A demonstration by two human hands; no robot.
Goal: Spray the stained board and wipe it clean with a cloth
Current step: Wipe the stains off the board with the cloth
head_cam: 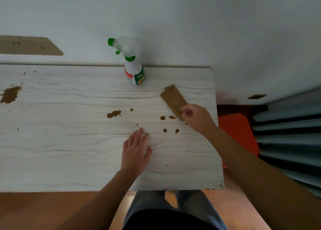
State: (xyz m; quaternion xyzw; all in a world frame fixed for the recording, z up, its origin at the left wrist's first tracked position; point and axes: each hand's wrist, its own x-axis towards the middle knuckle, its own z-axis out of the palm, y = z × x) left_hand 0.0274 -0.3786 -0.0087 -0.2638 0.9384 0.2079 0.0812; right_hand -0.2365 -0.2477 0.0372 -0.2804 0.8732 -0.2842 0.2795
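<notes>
Nearest you, your left hand [136,150] lies flat on the stained board [69,151], fingers straight and together, palm down; something pale may sit under the fingertips, can't tell. It grips nothing, so it's the free one.

Just beyond its fingertips, to the right, the small brown drops [165,130] are scattered; a larger blotch [113,114] sits further out and slightly left of the hand. All look unwiped.

Right of the drops, your right hand [197,117] has its fingers curled, pinching the near end of the brown cloth [172,98]. The cloth lies flat on the board, long axis running from that hand away and leftward toward the far edge; the drops lie left of the hand and slightly nearer you, close by, so a wipe would likely be a short drag back and left.

Farthest out, the spray bottle [134,71] stands upright at the board's far edge against the wall [191,21], nozzle pointing left, nobody touching it. It is almost straight ahead of your left hand and left of the cloth's far end. If spraying comes first, the left hand looks the better placed — free, and lined up with the bottle.

A big splat [10,95] sits well apart at the far left; that's the long reach.
</notes>
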